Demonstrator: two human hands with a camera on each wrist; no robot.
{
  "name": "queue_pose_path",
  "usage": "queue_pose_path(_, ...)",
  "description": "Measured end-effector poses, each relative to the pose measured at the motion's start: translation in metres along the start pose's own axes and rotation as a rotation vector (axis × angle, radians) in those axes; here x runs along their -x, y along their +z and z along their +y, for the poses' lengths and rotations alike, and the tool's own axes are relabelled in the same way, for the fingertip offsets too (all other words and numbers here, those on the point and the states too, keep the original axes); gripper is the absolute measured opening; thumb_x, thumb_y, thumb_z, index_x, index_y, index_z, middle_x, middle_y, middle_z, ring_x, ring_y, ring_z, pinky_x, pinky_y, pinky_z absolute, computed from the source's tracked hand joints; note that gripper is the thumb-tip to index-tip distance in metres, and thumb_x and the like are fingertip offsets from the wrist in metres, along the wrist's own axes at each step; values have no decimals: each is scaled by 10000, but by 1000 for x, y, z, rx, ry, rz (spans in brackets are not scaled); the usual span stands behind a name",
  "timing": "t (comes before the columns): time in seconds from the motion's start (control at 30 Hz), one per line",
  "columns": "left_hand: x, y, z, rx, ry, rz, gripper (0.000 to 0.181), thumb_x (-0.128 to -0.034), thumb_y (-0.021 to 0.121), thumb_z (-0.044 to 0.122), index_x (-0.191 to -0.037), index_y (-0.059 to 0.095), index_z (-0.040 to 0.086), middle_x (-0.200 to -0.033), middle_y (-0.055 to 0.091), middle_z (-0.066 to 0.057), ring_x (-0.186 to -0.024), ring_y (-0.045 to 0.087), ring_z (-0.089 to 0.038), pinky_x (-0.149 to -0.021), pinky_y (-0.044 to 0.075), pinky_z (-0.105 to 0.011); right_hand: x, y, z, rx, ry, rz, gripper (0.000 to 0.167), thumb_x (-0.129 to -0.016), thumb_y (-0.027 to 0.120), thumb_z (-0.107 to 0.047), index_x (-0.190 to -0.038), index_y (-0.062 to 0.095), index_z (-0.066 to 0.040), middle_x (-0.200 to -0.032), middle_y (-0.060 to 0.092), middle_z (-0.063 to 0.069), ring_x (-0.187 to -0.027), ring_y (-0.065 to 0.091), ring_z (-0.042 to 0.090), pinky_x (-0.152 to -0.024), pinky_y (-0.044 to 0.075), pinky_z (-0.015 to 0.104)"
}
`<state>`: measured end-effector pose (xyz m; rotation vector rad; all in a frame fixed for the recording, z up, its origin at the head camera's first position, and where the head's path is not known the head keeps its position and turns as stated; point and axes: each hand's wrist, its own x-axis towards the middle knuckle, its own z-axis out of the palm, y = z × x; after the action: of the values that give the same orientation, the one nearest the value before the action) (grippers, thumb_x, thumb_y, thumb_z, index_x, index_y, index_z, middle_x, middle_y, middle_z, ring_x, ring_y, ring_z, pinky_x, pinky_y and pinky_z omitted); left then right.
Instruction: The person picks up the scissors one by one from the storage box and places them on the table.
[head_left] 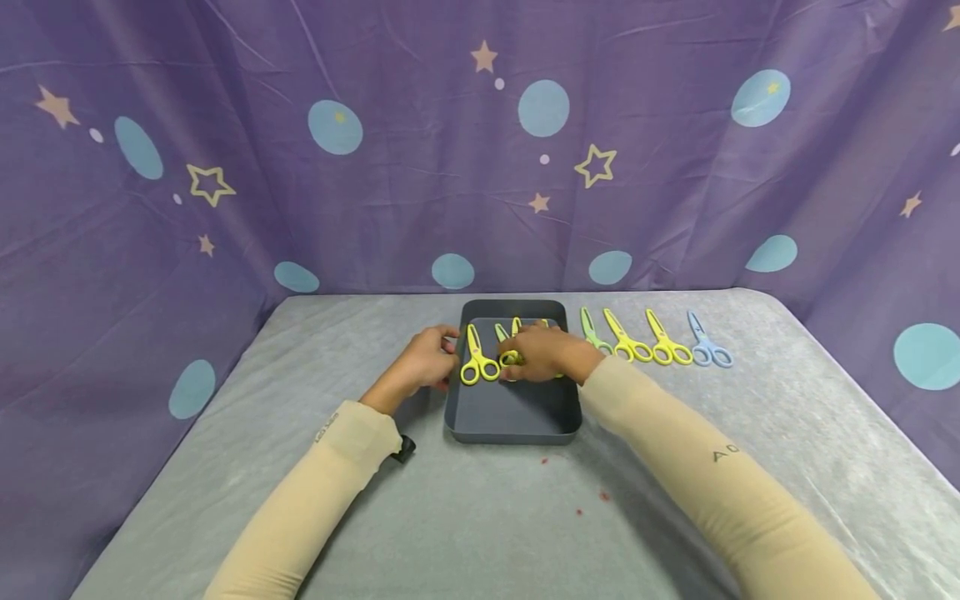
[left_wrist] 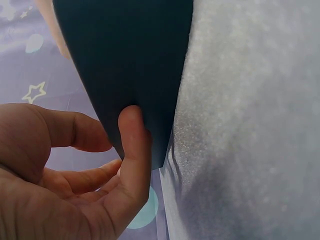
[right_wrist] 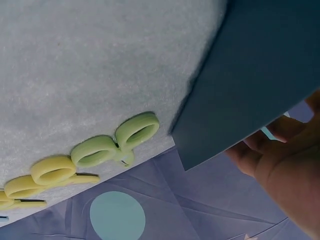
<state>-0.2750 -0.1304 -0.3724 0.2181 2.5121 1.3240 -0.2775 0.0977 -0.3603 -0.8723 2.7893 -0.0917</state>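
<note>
A dark grey tray (head_left: pixel 513 437) holds several scissors. My left hand (head_left: pixel 427 358) is at its left side; in the left wrist view that hand (left_wrist: pixel 85 175) holds the tray wall (left_wrist: pixel 125 60), one digit against the outer face and another at the rim. Yellow scissors (head_left: pixel 480 367) lie in the tray near that side. My right hand (head_left: pixel 543 350) reaches over the right rim, fingers bent down around scissor handles (head_left: pixel 512 357); whether it grips them cannot be told. In the right wrist view the tray wall (right_wrist: pixel 250 85) hides the fingertips of the right hand (right_wrist: pixel 290 170).
To the right of the tray, green scissors (head_left: pixel 592 333), two yellow pairs (head_left: pixel 630 346) and blue scissors (head_left: pixel 708 346) lie in a row on the grey cloth (head_left: pixel 480 533). A purple curtain (head_left: pixel 420 200) stands behind the table.
</note>
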Motion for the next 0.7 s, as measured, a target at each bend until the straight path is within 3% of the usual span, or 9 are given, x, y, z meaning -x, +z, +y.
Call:
queue_pose_path(0.37, 1, 2, -1, 10, 2, 2, 579, -970, 561, 7, -1531, 420, 30, -1207, 519, -171, -770, 664, -278, -605, 630, -413, 2, 1, -3, -19, -23, 77, 379, -997, 683, -347, -1316, 703, -142, -1249, 708, 37, -1215, 619, 307, -1099, 441, 541)
queue_pose_path(0.7, 2, 1, 2, 1, -8, 7, 572, -975, 565, 0, -1527, 418, 31, -1219, 506, -172, -832, 678, -325, -610, 630, -420, -1, 0, -6, 9, 27, 69, 323, -978, 672, -332, -1241, 695, -146, -1143, 715, 51, -1233, 546, 375, -1081, 408, 582)
